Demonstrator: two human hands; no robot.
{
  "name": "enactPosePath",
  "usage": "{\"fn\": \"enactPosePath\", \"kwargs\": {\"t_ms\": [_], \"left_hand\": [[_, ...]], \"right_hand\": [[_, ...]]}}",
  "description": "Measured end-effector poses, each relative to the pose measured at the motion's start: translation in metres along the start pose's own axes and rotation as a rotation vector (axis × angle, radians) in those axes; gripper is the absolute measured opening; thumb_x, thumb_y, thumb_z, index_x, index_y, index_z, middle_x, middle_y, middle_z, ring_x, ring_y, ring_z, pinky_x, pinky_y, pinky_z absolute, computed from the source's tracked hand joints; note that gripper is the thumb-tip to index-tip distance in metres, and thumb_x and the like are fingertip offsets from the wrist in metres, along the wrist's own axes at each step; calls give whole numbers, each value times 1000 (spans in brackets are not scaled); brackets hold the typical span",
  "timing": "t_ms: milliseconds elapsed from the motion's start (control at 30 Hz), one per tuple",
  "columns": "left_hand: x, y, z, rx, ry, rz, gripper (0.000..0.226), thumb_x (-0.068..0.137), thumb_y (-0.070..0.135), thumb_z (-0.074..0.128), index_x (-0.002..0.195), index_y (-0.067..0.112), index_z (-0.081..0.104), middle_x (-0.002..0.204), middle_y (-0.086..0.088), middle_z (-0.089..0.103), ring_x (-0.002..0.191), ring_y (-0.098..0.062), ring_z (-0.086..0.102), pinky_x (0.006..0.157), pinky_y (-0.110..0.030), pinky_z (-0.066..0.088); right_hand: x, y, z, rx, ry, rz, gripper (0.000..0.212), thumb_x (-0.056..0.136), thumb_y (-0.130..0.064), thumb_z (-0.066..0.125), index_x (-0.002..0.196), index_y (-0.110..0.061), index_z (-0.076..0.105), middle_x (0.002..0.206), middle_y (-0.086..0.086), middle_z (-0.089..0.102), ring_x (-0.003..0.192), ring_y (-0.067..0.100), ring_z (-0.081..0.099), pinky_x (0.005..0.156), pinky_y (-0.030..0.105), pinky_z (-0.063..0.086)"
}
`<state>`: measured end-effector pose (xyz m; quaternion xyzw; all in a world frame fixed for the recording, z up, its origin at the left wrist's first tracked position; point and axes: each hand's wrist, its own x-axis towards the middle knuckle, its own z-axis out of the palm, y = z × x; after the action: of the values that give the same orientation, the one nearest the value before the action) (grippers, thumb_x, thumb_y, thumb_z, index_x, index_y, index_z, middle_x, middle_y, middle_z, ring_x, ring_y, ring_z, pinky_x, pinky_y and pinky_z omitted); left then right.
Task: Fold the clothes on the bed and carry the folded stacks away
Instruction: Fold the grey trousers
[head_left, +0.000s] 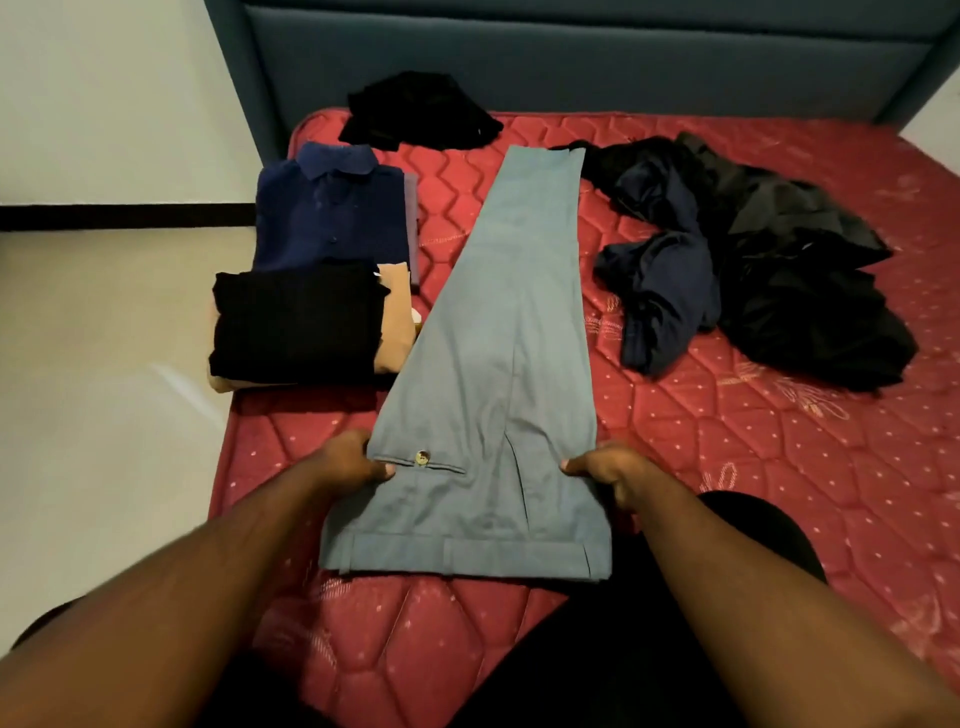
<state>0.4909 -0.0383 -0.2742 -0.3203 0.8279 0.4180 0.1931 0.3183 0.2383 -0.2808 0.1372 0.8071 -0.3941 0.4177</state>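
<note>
I see the bed (779, 467), red quilted mattress with no sheet, filling most of the head view, with a dark blue padded headboard (571, 57) along the far edge.

Grey-blue trousers (509, 322) lie flat down the middle of the mattress, legs stacked one on the other, hems toward the headboard, waistband at the near end. A back pocket with a pale button (422, 457) faces up near the waist.

Right of the trousers: a loose unfolded pile of dark clothes (769, 270), black and navy pieces tangled together, its near edge touching the trouser hem area.

Left of the trousers, at the mattress edge: a folded stack with a navy collared shirt (332, 208) on top, and just in front of it a second stack, a black folded garment (296, 317) on top of a tan one (397, 322). The tan piece touches the trouser edge.

A crumpled black item (415, 109) sits at the far end by the headboard.

Left hand (348, 462) pinches the left edge of the trousers at pocket level, thumb on top. Right hand (608, 473) grips the right edge, fingers curled round the fabric.
</note>
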Motion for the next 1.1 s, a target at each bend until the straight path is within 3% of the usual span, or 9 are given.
{"fn": "enactPosePath", "kwargs": {"t_ms": [67, 133, 300, 433, 567, 667, 800, 967, 1100], "left_hand": [[7, 23, -14, 539, -62, -95, 46, 88, 35, 69, 128, 17, 58, 128, -9, 62, 110, -24, 61, 88, -33, 47], [14, 59, -25, 822, 48, -139, 43, 89, 43, 62, 126, 21, 57, 130, -6, 59, 116, -27, 58, 89, -38, 47], [102, 150, -37, 211, 202, 243, 23, 88, 32, 69, 94, 10, 71, 94, -8, 72, 83, -19, 65, 69, -25, 47], [199, 197, -51, -288, 342, 172, 32, 88, 18, 70, 118, 9, 63, 96, -8, 63, 71, -16, 57, 49, -17, 43], [289, 205, -69, -413, 428, -24, 43, 86, 28, 70, 122, 7, 58, 114, -19, 65, 96, -37, 64, 77, -34, 57], [322, 208, -71, -485, 427, -112, 40, 87, 35, 70, 107, 2, 60, 108, -21, 64, 94, -32, 61, 90, -41, 52], [334, 217, -70, -523, 353, -182, 28, 86, 21, 74, 78, 3, 54, 81, -15, 60, 69, -25, 55, 67, -32, 45], [297, 230, -91, -589, 66, -180, 29, 91, 25, 68, 78, 3, 54, 60, -14, 61, 30, -14, 53, 31, -17, 38], [235, 227, -105, -827, -209, -103, 29, 87, 21, 68, 108, 2, 69, 81, -13, 73, 73, -25, 70, 82, -37, 59]], "right_hand": [[16, -10, -11, -11, -40, 24, 42, 80, -15, 76, 117, 0, 61, 116, 16, 65, 98, 29, 62, 85, 35, 50], [29, -31, -16, 124, 65, -109, 31, 78, -22, 79, 100, -5, 65, 99, 17, 68, 80, 26, 65, 68, 31, 53], [80, -114, -23, 300, 241, -398, 26, 84, -18, 73, 100, -10, 55, 78, 0, 59, 61, 7, 53, 46, 14, 43], [143, -177, -31, 280, 279, -467, 23, 84, -15, 72, 101, -3, 61, 86, 2, 65, 62, 5, 54, 49, 12, 44], [196, -226, -40, 278, 350, -469, 38, 67, -41, 77, 83, -10, 63, 80, 6, 67, 70, 17, 61, 73, 36, 56], [221, -253, -41, 407, 301, -443, 23, 81, -12, 76, 79, -6, 53, 64, 4, 53, 48, 5, 51, 44, 15, 45], [245, -264, -38, 408, 381, -391, 48, 70, -5, 82, 54, -16, 39, 54, 3, 40, 46, 14, 37, 47, 25, 34], [218, -254, -47, 389, 447, -493, 34, 73, -1, 76, 69, -22, 50, 70, 3, 57, 66, 21, 54, 68, 34, 49], [150, -246, -70, 232, 392, -712, 36, 79, 2, 64, 82, -26, 43, 69, 2, 49, 61, 14, 47, 63, 30, 41]]}}
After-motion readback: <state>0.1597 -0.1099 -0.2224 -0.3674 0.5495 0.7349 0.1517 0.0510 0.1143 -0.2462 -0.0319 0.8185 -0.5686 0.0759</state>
